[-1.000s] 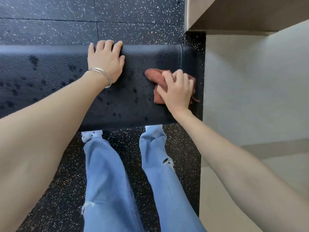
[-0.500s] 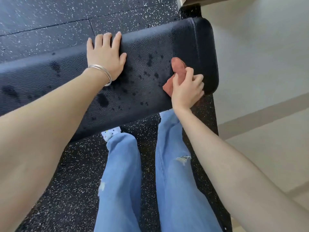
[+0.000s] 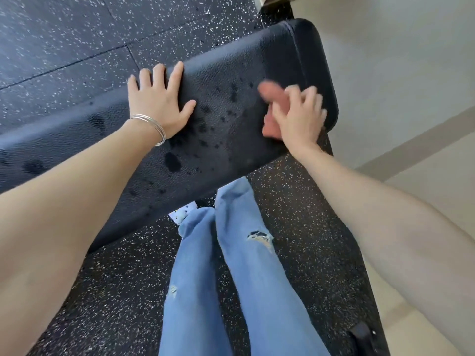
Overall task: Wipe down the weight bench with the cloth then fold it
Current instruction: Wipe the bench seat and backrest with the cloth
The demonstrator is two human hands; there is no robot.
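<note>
The black padded weight bench (image 3: 231, 73) runs diagonally from the left edge to the upper right, with dark wet spots across its top. My left hand (image 3: 160, 101) lies flat on the pad, fingers straight and reaching over the far edge, thin silver bangles on the wrist. My right hand (image 3: 298, 116) grips a bunched reddish-orange cloth (image 3: 270, 95) and holds it against the pad near the bench's right end. Hand and cloth are motion-blurred. Most of the cloth is hidden under my fingers.
Black rubber gym flooring (image 3: 77, 34) with white flecks lies beyond and under the bench. My legs in light blue ripped jeans (image 3: 244, 265) stand close against the near side. A pale floor and wall (image 3: 398, 73) lie to the right. A small black object (image 3: 362, 335) sits at the bottom right.
The view has tilted, so the bench now runs diagonally. My right hand has kept rubbing the cloth near the bench's right end. My left hand has stayed flat on the pad.
</note>
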